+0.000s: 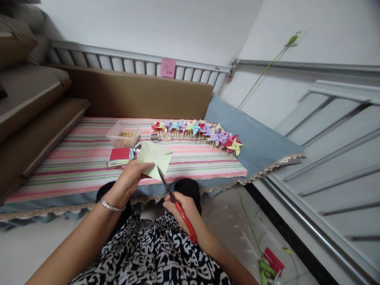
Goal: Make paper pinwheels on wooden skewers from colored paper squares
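Between the thumb and fingers of my left hand [132, 175] is a pale green square of paper [160, 155], held out over the edge of the striped cloth. Slits run in from some of its corners. My right hand [185, 209] grips red-handled scissors [185, 220], whose dark blades meet the paper at its near corner. Just beyond my left hand lies a stack of coloured paper squares [120, 155], red on top. Behind the stack stands a clear plastic box [124, 134] with thin wooden sticks [127, 135] in it.
Several paper pinwheels [208, 132] on sticks stand in a curved row at the right of the striped cloth [89, 158]. Brown cushions [35, 114] are piled at the left. A brown board [133, 89] leans at the back. A green cord [263, 73] hangs at the right.
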Tool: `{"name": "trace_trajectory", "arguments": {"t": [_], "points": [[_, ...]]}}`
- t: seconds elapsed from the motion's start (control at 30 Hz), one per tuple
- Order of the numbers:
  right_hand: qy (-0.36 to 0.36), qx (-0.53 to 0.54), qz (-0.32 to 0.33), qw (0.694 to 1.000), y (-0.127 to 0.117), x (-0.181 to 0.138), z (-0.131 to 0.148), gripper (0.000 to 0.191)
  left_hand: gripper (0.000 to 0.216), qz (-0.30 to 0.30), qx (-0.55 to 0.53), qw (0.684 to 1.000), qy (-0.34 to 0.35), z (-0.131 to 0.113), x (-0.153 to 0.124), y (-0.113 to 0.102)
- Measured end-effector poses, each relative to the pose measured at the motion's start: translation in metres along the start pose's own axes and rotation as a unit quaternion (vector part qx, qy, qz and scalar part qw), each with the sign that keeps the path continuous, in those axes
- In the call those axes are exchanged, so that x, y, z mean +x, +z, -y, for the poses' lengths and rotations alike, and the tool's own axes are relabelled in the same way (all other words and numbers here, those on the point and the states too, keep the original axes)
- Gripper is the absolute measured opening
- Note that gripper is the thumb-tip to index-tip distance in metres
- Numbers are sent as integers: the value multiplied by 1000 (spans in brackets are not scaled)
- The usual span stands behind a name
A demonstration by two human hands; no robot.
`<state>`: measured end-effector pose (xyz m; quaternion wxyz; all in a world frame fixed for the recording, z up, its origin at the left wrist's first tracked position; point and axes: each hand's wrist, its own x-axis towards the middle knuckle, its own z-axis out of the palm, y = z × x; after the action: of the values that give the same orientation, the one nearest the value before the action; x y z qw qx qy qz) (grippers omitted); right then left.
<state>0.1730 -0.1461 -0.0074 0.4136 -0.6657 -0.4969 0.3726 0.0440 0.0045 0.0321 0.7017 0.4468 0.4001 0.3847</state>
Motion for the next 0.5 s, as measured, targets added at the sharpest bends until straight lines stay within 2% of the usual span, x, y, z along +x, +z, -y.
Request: {"name": "trace_trajectory", "arguments": {"t": [0.13, 0.23, 0.33, 0.4, 0.5], "points": [[-30, -68, -8, 997, 0, 0, -4, 15, 39, -6, 0, 1000, 4, -1, 3, -1], [-31, -95, 40, 994, -4, -5, -18, 19, 39, -30, 4, 999, 12, -6, 8, -10], [-14, -76, 84, 993, -16, -11, -35, 15, 39, -31, 36, 999, 10, -13, 15, -25], [-9, -73, 60, 995, -27, -13, -41, 17, 39, -12, 79, 997, -2, -16, 17, -33], [-16, -67, -28, 997, -41, -7, -35, 29, 35, 32, 138, 989, -32, -15, 17, -35]]}}
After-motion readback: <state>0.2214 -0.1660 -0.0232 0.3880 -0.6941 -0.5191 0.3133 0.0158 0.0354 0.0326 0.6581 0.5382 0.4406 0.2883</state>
